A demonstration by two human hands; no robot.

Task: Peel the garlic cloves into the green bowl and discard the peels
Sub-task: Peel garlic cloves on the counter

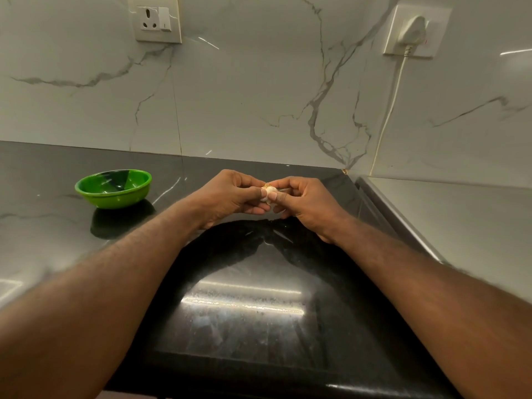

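At frame centre, the left hand (230, 194) and right hand (305, 201) together pinch a small white papery garlic clove (270, 192) above the glossy black stone desk (247, 298), with the round green plastic bowl (113, 189) at middle left.

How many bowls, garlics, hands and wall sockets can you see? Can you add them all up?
Green bowl: 1
Garlic: 1
Hands: 2, left hand and right hand
Wall sockets: 2, empty socket and socket with a plug
Total: 6

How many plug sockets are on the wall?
2. The left socket is up high and empty; the right socket has a white plug in it. None seems hidden.
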